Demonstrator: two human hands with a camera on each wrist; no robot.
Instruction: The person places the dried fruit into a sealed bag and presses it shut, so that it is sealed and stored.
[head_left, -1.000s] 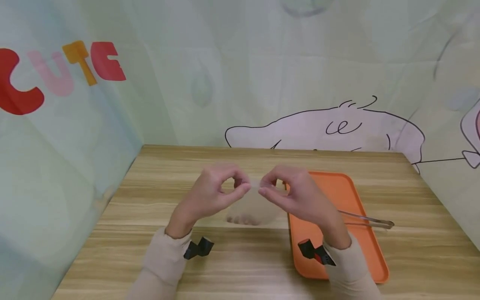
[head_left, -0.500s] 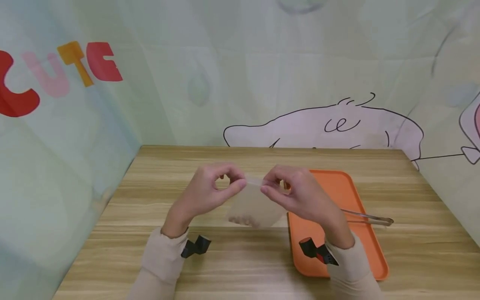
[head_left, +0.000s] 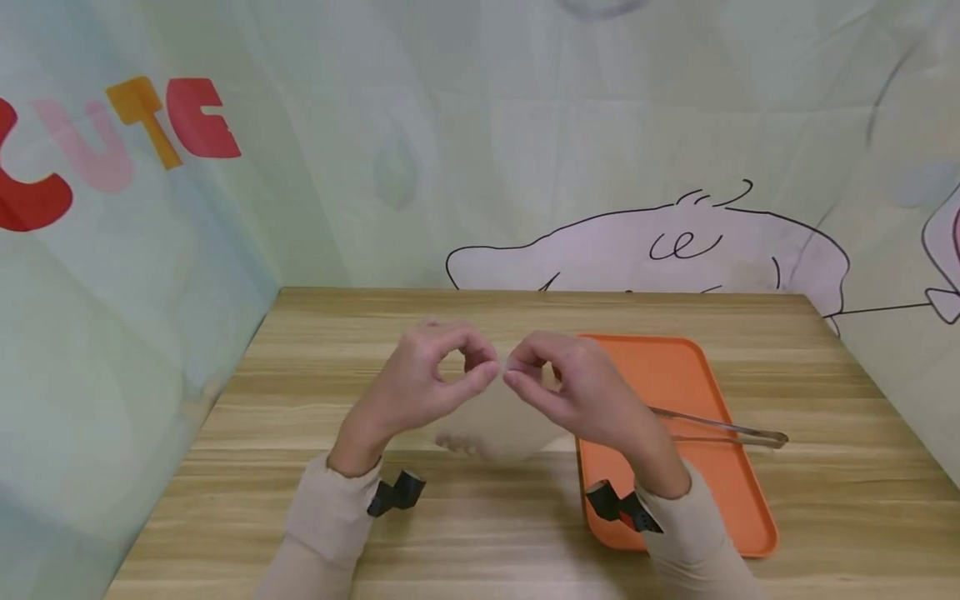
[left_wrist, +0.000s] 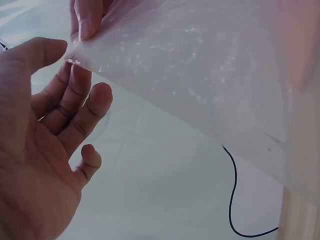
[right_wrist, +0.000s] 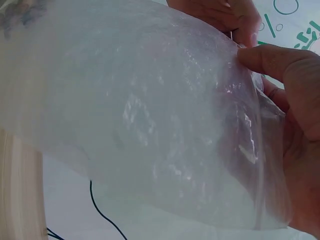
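Observation:
A clear plastic zip bag point(head_left: 510, 421) hangs above the table between my hands, with several small brownish pieces point(head_left: 456, 442) at its bottom. My left hand point(head_left: 423, 383) pinches the bag's top edge between thumb and fingers. Right beside it, my right hand point(head_left: 577, 387) pinches the same edge, the two sets of fingertips almost meeting. Seen from the left wrist, the film point(left_wrist: 165, 70) stretches down and right from the pinched corner. In the right wrist view the bag's side point(right_wrist: 150, 110) fills most of the picture, a seal strip point(right_wrist: 257, 165) running along its top edge.
An orange tray point(head_left: 716, 508) lies on the wooden table point(head_left: 465, 542), partly under my right forearm. Metal tongs point(head_left: 738, 432) rest across it, their end past its right rim. Printed cloth walls point(head_left: 337, 167) stand behind and to the left.
Over the last half second my right hand has moved left along the bag's top edge, up close to my left hand. The bag's lower end has swung slightly left.

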